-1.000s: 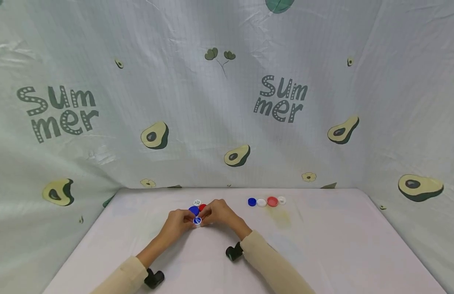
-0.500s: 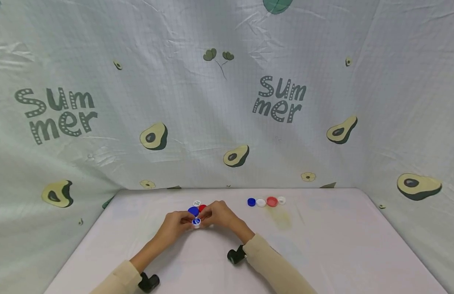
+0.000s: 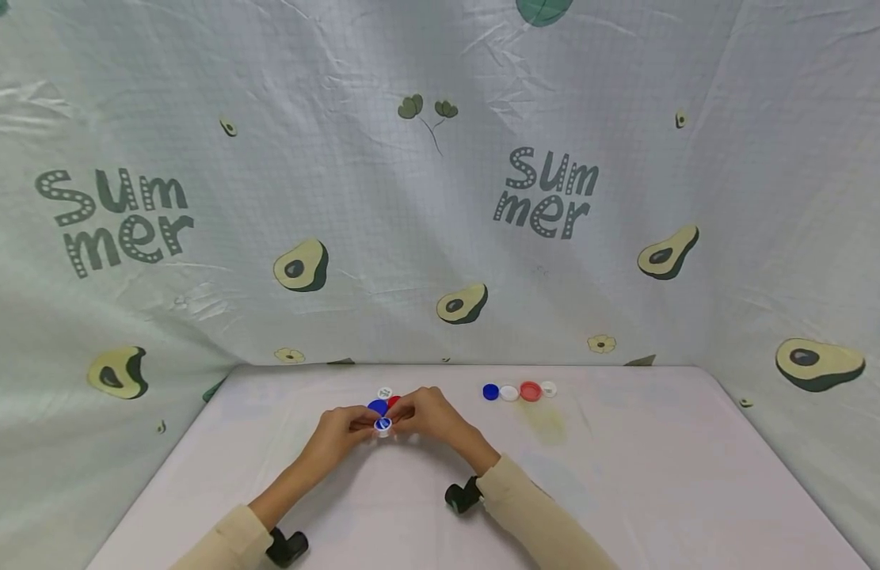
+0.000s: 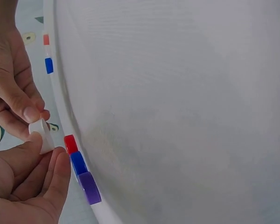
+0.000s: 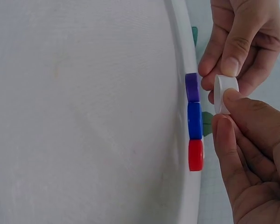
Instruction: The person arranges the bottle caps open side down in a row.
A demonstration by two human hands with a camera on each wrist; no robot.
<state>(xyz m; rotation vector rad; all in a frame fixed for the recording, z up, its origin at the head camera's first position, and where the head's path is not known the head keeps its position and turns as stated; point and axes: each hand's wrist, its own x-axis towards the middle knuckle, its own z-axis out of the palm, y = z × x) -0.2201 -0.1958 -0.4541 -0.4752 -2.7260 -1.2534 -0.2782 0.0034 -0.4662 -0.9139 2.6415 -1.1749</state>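
Observation:
Between both hands is a small white bottle cap (image 3: pixel 383 427) with a blue print on its top, seen from the side in the right wrist view as a plain white disc (image 5: pixel 226 93). My left hand (image 3: pixel 337 431) pinches it from the left with thumb and fingertips. From the right, my right hand (image 3: pixel 428 414) pinches the same cap with its thumb and fingers. Just beyond the hands lie a blue cap (image 3: pixel 378 407), a red cap (image 3: pixel 394 400) partly behind the right fingers, and a white cap (image 3: pixel 386 393). A purple cap (image 5: pixel 192 87) shows beside the blue one in the wrist views.
To the right, near the table's back edge, a row holds a blue cap (image 3: pixel 490 392), a white cap (image 3: pixel 508 393), a red cap (image 3: pixel 530 391) and another white cap (image 3: pixel 549 389). A printed sheet (image 3: pixel 382 198) hangs behind the pale table (image 3: pixel 668 475).
Both forearms have shifted slightly outward, and the wrist cameras with them. The hands keep their pinch on the white bottle cap at nearly the same spot.

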